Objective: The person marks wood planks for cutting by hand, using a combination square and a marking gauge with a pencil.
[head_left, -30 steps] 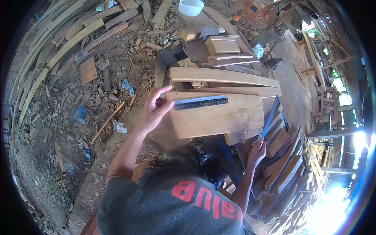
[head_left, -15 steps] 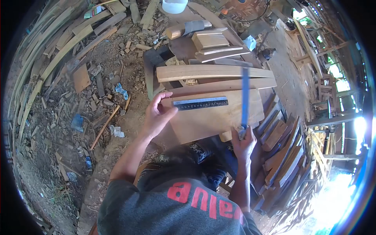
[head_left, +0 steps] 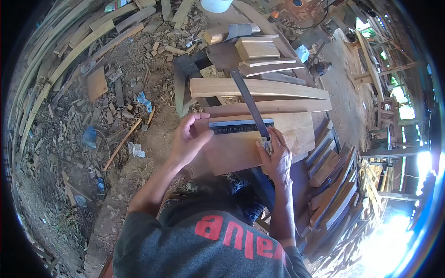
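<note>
"So, what was in the right grip [head_left: 276,160]?"

"A dark blade [head_left: 249,99]. The fingers were closed around its pale, wrapped end, and it slanted forward and leftward from there, passing across the right part of the ruler [head_left: 236,126] and over the plank [head_left: 287,89]."

"Was it touching either?"

"I couldn't tell."

"And the left grip [head_left: 187,143]?"

"Thumb and fingers stood wide in a curve at the left edge of the board [head_left: 241,156], the thumb tip at the ruler's left end. Whether it pressed down, I couldn't tell."

"Where did the ruler lie, then?"

"Flat on the board, between the two grips, a little ahead of the right one."

"And farther off?"

"Ahead of both grips, the plank lay crosswise beyond the board, then a block [head_left: 259,48], with a white bowl [head_left: 216,5] farthest ahead. Right of the right grip was stacked wood [head_left: 325,169]. Left of the left grip, well apart, a thin stick [head_left: 122,144] lay on the ground [head_left: 155,155]."
</note>
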Motion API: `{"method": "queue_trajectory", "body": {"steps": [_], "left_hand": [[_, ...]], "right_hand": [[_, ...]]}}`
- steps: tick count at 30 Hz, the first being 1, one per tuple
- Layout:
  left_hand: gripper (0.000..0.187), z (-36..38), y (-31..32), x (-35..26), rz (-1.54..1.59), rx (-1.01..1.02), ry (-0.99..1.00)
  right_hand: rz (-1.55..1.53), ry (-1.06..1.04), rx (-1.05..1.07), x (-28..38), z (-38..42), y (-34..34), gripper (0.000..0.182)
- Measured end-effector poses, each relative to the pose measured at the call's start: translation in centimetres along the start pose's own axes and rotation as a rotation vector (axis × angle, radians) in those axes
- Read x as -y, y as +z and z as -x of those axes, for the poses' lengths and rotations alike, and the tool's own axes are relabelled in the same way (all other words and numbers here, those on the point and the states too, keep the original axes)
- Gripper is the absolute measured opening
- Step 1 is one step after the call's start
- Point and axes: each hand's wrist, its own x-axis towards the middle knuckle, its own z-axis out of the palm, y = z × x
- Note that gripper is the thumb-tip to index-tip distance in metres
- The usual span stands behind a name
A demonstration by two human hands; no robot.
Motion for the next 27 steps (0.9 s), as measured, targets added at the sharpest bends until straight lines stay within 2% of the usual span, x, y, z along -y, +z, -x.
{"method": "queue_trajectory", "body": {"steps": [10,12,15,17,18,20,22,24,25,27], "left_hand": [[0.045,0.0,0.2,0.1,0.098,0.001,-0.005],[0.044,0.0,0.2,0.0,0.104,0.011,0.0],[0.046,0.4,0.4,-0.8,0.164,0.024,-0.02],[0.05,0.6,0.4,-1.6,-0.453,-0.176,0.345],[0.05,0.8,0.7,-2.1,-0.452,-0.169,0.348],[0.048,1.0,1.5,-3.3,-0.719,-0.367,0.559],[0.045,1.4,2.7,-3.9,-0.762,-0.292,0.616],[0.037,2.2,4.4,-4.7,-0.793,-0.132,0.658],[0.037,2.4,5.4,-4.8,-0.794,-0.132,0.664],[0.037,2.5,7.2,-4.7,-0.844,0.05,0.697]], "right_hand": [[-0.034,0.021,-0.003,-0.3,0.1,0.2,0.042],[-0.037,-0.028,-0.076,-0.5,0.3,0.3,0.039],[-0.076,0.01,-0.144,-0.6,1.1,-0.3,0.035],[-0.089,0.046,-0.178,-1.1,2.1,-0.6,0.033],[-0.107,0.078,-0.208,-1.4,2.6,-0.6,0.031],[-0.114,0.117,-0.227,-2.2,3.5,-0.7,0.029],[-0.103,0.159,-0.278,-2.5,4.2,-0.9,0.021],[-0.137,0.196,-0.292,-2.6,5.1,-0.9,0.021],[-0.171,0.226,-0.303,-2.7,5.7,-0.9,0.021],[-0.177,0.274,-0.294,-2.8,7.0,-0.9,0.022]]}}
